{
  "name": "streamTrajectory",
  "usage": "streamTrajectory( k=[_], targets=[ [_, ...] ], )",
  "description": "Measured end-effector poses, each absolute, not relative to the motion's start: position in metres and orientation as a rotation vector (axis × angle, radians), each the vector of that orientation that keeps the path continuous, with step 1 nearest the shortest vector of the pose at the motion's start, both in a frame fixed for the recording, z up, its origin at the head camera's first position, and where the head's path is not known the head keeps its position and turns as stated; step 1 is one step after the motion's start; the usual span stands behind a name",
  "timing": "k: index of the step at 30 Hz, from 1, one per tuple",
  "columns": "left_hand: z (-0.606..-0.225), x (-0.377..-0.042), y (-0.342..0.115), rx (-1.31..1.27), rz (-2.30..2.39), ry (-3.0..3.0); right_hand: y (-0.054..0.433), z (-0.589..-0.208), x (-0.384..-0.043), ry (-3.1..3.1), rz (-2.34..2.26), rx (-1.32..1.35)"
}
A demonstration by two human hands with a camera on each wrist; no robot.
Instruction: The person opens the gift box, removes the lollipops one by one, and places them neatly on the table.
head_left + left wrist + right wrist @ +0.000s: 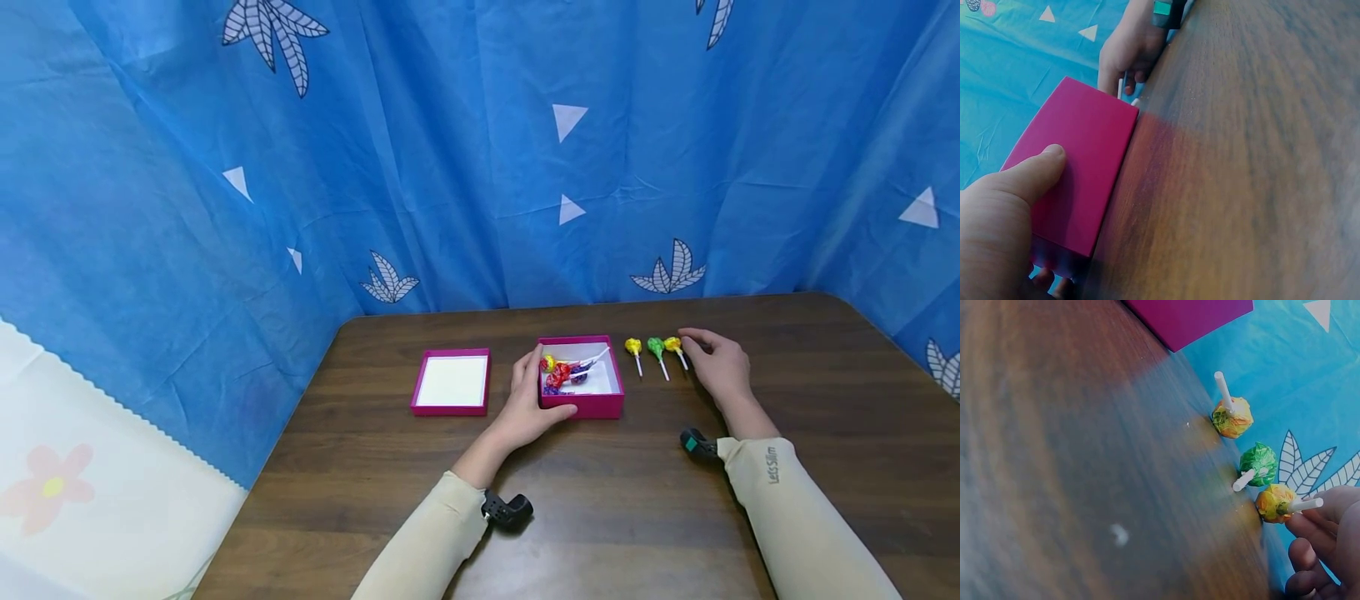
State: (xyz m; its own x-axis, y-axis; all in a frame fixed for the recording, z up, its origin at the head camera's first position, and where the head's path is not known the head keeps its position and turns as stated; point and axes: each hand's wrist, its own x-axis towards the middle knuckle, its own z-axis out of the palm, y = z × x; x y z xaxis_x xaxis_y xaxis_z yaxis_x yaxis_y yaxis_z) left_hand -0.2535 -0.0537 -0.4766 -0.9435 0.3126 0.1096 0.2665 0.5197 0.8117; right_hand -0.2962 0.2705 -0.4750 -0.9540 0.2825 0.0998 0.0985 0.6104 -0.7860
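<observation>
Blue curtain [480, 167] backed the tabletop [600, 492]. Right hand's [722, 368] fingertips were at a yellow lollipop [672, 343], ten o'clock, pinching unclear; left hand [527, 410] gripped the pink box [596, 407], green lollipop [656, 344] at its two, lid [452, 381] nine.

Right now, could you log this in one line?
left hand: grips pink box; right hand: at rightmost yellow lollipop; green lollipop: on table

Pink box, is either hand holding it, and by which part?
Yes: the left hand grips the pink box at its left end, thumb on the near wall, fingers at the left side.
</observation>
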Motion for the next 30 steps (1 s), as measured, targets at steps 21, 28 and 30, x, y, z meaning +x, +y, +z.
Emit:
streamTrajectory(
  k=[21,28,30],
  targets=[
    [-0.48,-0.254,-0.054,0.544,1.426,2.716,0.249,-0.442,-0.284,-2.37,1.223,-0.236],
    [-0.479,-0.253,-0.054,0.55,1.434,2.706,0.226,-0.426,-0.278,-2.244,1.222,-0.048],
    [-0.479,-0.253,-0.054,0.546,1.434,2.703,0.219,-0.421,-0.276,-2.229,1.224,0.003]
  ],
)
